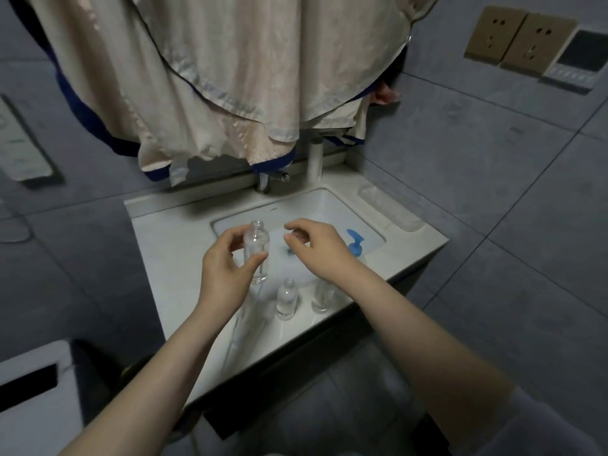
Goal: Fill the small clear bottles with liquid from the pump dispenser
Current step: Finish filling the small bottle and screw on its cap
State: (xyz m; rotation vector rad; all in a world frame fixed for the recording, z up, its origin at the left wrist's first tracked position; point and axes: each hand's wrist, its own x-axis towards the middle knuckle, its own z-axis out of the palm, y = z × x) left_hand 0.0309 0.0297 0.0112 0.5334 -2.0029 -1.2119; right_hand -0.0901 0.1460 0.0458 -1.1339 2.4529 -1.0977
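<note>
Your left hand (227,258) is gripping one small clear bottle (257,251) between thumb and fingers, holding it upright and uncapped above the front edge of the sink basin (332,205). The bottle is looking empty, though the dim light is making this hard to confirm.

Your right hand (316,246) is hovering just beside the bottle, fingers curled with thumb and forefinger close together. Whether they are pinching something small, you cannot tell from this view.

Two further clear bottles are standing on the white surface (171,232) near its front edge: a short one (286,299) below the held bottle and a second one (323,296) just beside it, partly hidden under your right wrist.

The pump dispenser (356,243), with its blue pump head, is standing behind your right hand at the right rim of the basin. A tap (268,181) is sitting behind the basin, and pale cloth (214,77) is hanging above it.
</note>
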